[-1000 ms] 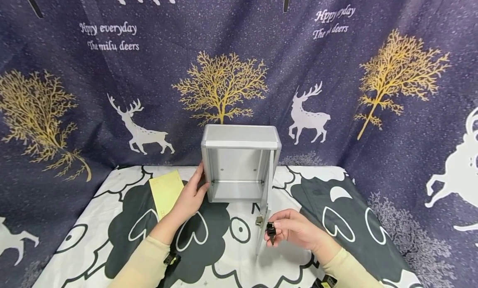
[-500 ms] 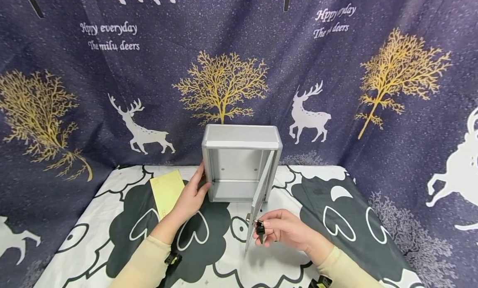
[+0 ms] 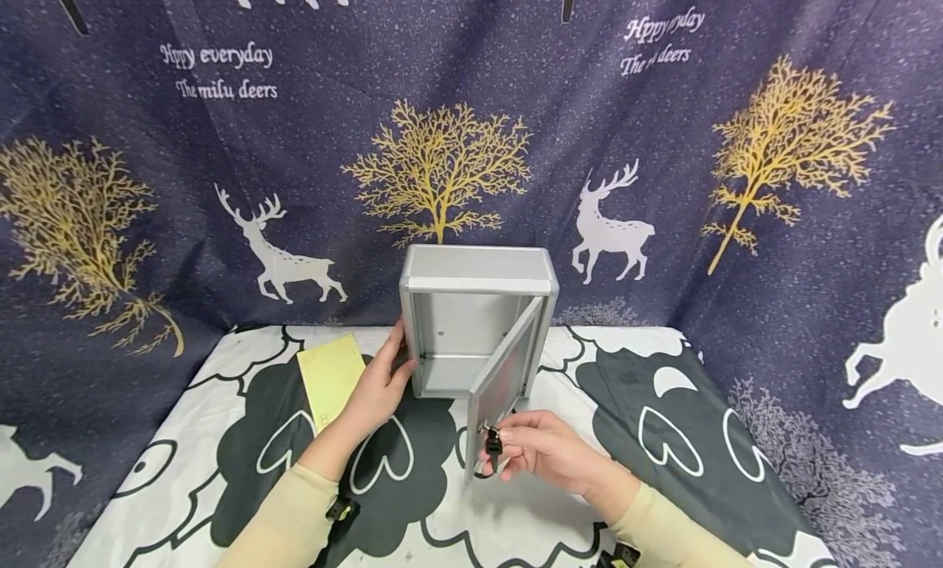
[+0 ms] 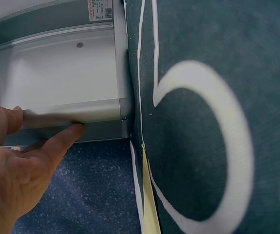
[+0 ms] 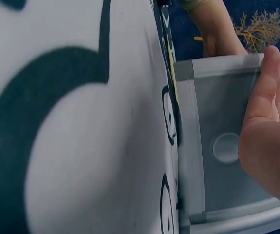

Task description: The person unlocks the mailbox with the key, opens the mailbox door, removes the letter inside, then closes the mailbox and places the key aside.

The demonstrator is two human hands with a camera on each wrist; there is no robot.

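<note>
A silver metal box (image 3: pixel 479 267) stands with its hinged door (image 3: pixel 508 370) swung partway out on the right. My left hand (image 3: pixel 376 394) rests against the box's left side. In the left wrist view, the thumb lies at the front rim and a finger stretches along the outer wall. At the door's free edge, my right hand (image 3: pixel 548 449) pinches black-headed keys (image 3: pixel 494 444) that sit at the lock. The right wrist view has those keys mostly cut off behind the right fingers (image 5: pixel 271 83), beside the grey door panel. Inside the box, the back wall and floor show bare.
A yellow paper (image 3: pixel 324 371) lies left of the box, partly behind the left forearm. The patterned cloth (image 3: pixel 663 502) covers the table. Close behind the box hangs a dark blue curtain (image 3: pixel 471 52) printed with trees and deer.
My right hand has moved left with the keys, swinging the door from pointing nearly straight forward to angled inward across the opening. The left hand and box have stayed in place.
</note>
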